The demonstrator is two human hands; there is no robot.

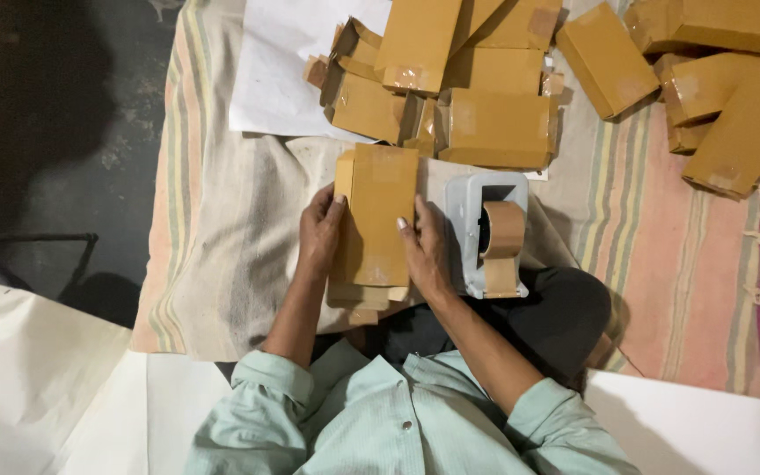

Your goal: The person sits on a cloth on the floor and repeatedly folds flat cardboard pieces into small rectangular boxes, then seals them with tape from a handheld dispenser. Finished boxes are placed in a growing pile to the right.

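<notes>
Head view: both hands on one flat brown cardboard box (378, 215), held upright-ish over the lap, long axis away from the body. Left hand (320, 233) grips the left edge, thumb on the front face; right hand (424, 251) grips the right edge, fingers curled behind. Both are closed on the box, neither is free. More flat brown pieces (364, 297) sit under it near the wrists, touching its lower end. Grey tape dispenser (488, 230) with a brown tape roll (503, 230) stands just beside the right hand, roll facing the person. Pile of taped boxes (450, 84) lies beyond the held box on the striped cloth (213, 229); another cluster (714, 97) is off to the right, well apart. White paper sheet (283, 70) is under part of the pile. My read: box is being squared or folded for taping. To do it well, keep both edges pinched evenly so the flaps stay aligned, press seams flat before either hand lets go, and keep the box close to the dispenser so the right hand has a short reach. Risk: flap springs open if grip loosens on one side.
</notes>
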